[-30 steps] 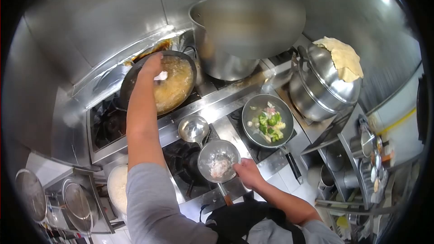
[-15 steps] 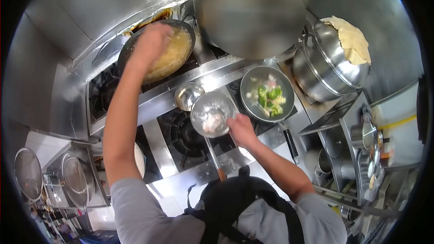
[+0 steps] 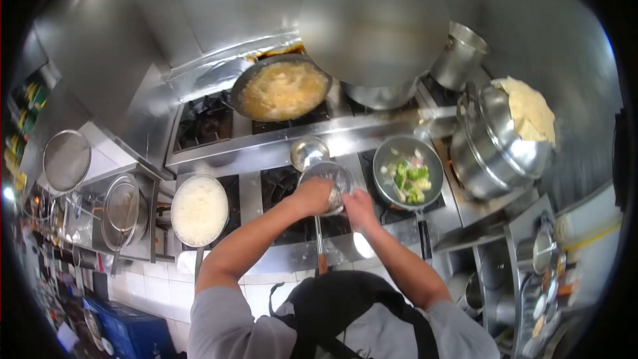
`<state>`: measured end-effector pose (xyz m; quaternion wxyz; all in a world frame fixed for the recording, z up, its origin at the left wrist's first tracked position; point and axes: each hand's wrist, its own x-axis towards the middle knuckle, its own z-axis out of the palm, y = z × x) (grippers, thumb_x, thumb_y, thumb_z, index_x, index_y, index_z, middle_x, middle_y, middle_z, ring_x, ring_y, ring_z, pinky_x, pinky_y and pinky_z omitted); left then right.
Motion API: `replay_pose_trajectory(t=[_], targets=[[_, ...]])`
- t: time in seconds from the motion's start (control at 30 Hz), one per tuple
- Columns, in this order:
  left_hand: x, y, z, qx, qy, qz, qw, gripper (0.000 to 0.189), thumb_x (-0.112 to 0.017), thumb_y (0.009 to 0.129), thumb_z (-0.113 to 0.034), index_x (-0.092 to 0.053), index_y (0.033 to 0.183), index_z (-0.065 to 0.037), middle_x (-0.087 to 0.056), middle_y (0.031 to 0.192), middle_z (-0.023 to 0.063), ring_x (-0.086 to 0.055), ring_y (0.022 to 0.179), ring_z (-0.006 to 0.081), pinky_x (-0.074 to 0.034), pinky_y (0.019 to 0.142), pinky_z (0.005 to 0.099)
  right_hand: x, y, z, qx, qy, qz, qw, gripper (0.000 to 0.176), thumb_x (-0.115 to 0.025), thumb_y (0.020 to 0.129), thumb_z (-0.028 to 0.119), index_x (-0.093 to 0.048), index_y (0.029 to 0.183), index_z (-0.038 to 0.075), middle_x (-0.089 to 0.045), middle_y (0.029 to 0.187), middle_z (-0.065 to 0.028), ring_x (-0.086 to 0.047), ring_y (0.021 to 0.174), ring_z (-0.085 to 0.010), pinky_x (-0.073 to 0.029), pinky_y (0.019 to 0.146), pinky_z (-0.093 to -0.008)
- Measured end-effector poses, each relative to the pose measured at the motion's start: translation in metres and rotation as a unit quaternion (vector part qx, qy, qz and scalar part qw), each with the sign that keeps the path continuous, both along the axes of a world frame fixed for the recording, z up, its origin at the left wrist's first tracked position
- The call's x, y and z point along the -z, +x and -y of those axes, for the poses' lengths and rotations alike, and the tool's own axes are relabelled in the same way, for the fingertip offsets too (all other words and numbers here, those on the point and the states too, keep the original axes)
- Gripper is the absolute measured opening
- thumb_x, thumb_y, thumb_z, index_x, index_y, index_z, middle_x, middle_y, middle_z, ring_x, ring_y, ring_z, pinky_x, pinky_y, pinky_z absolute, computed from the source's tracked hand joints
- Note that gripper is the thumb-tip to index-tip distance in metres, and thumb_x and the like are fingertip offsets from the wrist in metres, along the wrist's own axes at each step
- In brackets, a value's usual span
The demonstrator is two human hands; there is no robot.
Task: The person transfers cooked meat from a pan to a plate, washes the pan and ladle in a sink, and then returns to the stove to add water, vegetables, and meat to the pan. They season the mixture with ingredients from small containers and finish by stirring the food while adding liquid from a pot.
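Small round steel bowl [image 3: 334,175] with wooden handle over near middle burner [image 3: 282,187], left of grey broccoli pan [image 3: 407,174]. Left hand [image 3: 312,196] and right hand [image 3: 359,207] touching rim; finger closure indiscernible. Judged: contents being worked; steadying needed.

Wears a grey short-sleeved shirt [image 3: 222,322], sleeves ending above the elbows, well back from the left hand [image 3: 312,196] and right hand [image 3: 359,207]. Has a black apron [image 3: 342,309] over the chest, behind both hands, with a black strap [image 3: 427,340] on the right hand's side.
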<state>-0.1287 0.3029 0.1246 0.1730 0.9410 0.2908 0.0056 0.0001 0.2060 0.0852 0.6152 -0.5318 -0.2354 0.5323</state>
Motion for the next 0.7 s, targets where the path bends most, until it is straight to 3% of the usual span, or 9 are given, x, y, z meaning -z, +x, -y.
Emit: replay_pose_trajectory(t=[0.03, 0.17, 0.23, 0.37, 0.43, 0.5, 0.57, 0.63, 0.7], targets=[[0.004, -0.004, -0.006, 0.009, -0.009, 0.012, 1.0, 0.036, -0.067, 0.074, -0.02, -0.061, 0.102, 0.001, -0.065, 0.098, 0.0252, -0.062, 0.094, 0.0402, -0.05, 0.084, 0.0463, -0.003, -0.001, 0.0, 0.014, -0.01, -0.058, 0.998, 0.004, -0.056, 0.085, 0.006, -0.056, 0.084, 0.002, -0.061, 0.078, -0.0058, -0.061, 0.064, -0.0155, -0.052, 0.052, -0.0301], [-0.012, -0.015, -0.026, 0.02, -0.05, 0.073, 0.996, 0.032, -0.066, 0.075, -0.018, -0.061, 0.102, -0.001, -0.065, 0.1, 0.0244, -0.062, 0.096, 0.0406, -0.049, 0.084, 0.047, -0.001, 0.003, -0.004, -0.008, -0.024, -0.034, 0.999, 0.007, -0.053, 0.087, 0.005, -0.056, 0.091, 0.0, -0.063, 0.085, -0.0092, -0.064, 0.068, -0.0183, -0.055, 0.055, -0.031], [-0.036, -0.021, -0.044, -0.049, -0.079, 0.09, 0.992, 0.03, -0.065, 0.076, -0.018, -0.061, 0.101, -0.003, -0.065, 0.099, 0.0235, -0.062, 0.096, 0.0413, -0.049, 0.083, 0.0472, 0.005, 0.004, -0.009, -0.031, -0.007, -0.044, 0.999, 0.009, -0.052, 0.087, 0.004, -0.056, 0.091, -0.002, -0.063, 0.085, -0.012, -0.065, 0.071, -0.02, -0.056, 0.057, -0.0317], [-0.072, -0.045, -0.125, -0.149, 0.038, 0.145, 0.977, 0.029, -0.062, 0.08, -0.02, -0.059, 0.104, -0.003, -0.065, 0.097, 0.0256, -0.062, 0.093, 0.0432, -0.049, 0.083, 0.0482, -0.009, -0.002, -0.004, 0.006, -0.027, -0.023, 0.999, 0.009, -0.051, 0.087, 0.003, -0.056, 0.089, -0.004, -0.063, 0.085, -0.0139, -0.066, 0.072, -0.0216, -0.057, 0.058, -0.0329], [-0.082, -0.058, -0.175, -0.222, 0.016, 0.168, 0.96, 0.029, -0.06, 0.081, -0.02, -0.058, 0.104, -0.003, -0.064, 0.1, 0.0261, -0.061, 0.094, 0.0438, -0.049, 0.084, 0.0485, -0.004, 0.0, 0.002, 0.01, -0.031, -0.004, 0.999, 0.01, -0.051, 0.087, 0.004, -0.056, 0.088, -0.005, -0.064, 0.086, -0.014, -0.066, 0.072, -0.0223, -0.058, 0.06, -0.0345], [-0.074, -0.067, -0.228, -0.244, 0.103, 0.131, 0.955, 0.03, -0.06, 0.082, -0.02, -0.061, 0.107, -0.003, -0.064, 0.101, 0.0269, -0.062, 0.094, 0.0434, -0.05, 0.085, 0.0472, 0.016, 0.001, 0.009, 0.038, -0.042, 0.001, 0.998, 0.011, -0.051, 0.087, 0.004, -0.057, 0.088, -0.005, -0.064, 0.085, -0.0134, -0.066, 0.072, -0.022, -0.058, 0.061, -0.0358], [-0.075, -0.071, -0.259, -0.261, 0.108, 0.075, 0.956, 0.03, -0.059, 0.083, -0.02, -0.063, 0.109, -0.004, -0.064, 0.104, 0.0258, -0.061, 0.099, 0.0418, -0.049, 0.088, 0.0462, 0.034, 0.002, 0.018, 0.044, -0.065, 0.024, 0.997, 0.011, -0.051, 0.087, 0.004, -0.058, 0.089, -0.004, -0.064, 0.085, -0.0125, -0.066, 0.073, -0.0212, -0.058, 0.062, -0.0358], [-0.066, -0.072, -0.282, -0.275, 0.114, 0.019, 0.955, 0.031, -0.059, 0.084, -0.02, -0.065, 0.11, -0.005, -0.065, 0.108, 0.0247, -0.061, 0.103, 0.0402, -0.049, 0.09, 0.0451, 0.017, -0.009, 0.034, 0.075, -0.09, 0.01, 0.993, 0.014, -0.052, 0.087, 0.005, -0.06, 0.093, -0.005, -0.064, 0.086, -0.0115, -0.066, 0.073, -0.0204, -0.057, 0.063, -0.0353], [-0.065, -0.07, -0.289, -0.383, 0.104, -0.011, 0.918, 0.033, -0.059, 0.085, -0.022, -0.067, 0.113, -0.006, -0.063, 0.118, 0.0207, -0.056, 0.116, 0.0371, -0.046, 0.096, 0.0443, 0.01, -0.016, 0.046, 0.085, -0.113, 0.056, 0.988, 0.019, -0.053, 0.087, 0.008, -0.061, 0.095, -0.007, -0.066, 0.085, -0.0133, -0.066, 0.073, -0.0195, -0.058, 0.063, -0.0339]])
